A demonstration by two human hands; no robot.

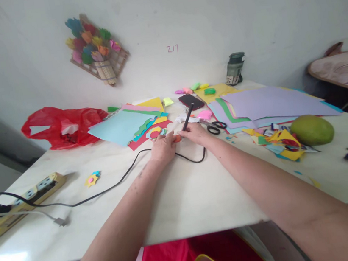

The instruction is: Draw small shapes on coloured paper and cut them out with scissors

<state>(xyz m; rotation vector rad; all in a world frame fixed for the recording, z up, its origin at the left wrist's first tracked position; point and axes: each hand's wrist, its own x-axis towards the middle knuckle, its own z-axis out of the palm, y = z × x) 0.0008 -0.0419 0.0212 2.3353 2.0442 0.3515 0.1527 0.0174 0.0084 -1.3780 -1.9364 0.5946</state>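
My right hand (195, 133) is closed around a slim black pen (188, 118), whose upper end tilts up and away to the right. Close beside it, my left hand (162, 147) has its fingers pressed together at a small orange-red piece (177, 138), partly hidden by the fingertips. Just beyond the left hand lies a layered paper shape (155, 132) with a yellow and red centre, over red paper (137, 141). Black-handled scissors (214, 128) rest right of my right hand. A black cable (117, 185) passes under my hands.
Coloured paper sheets (266, 101) are stacked at right, near paper scraps (279, 140) and a green fruit (311, 129). Pale blue paper (119, 127) and a red bag (64, 125) lie left. A phone (191, 101) and bottle (235, 69) stand farther back; a power strip (37, 192) sits left.
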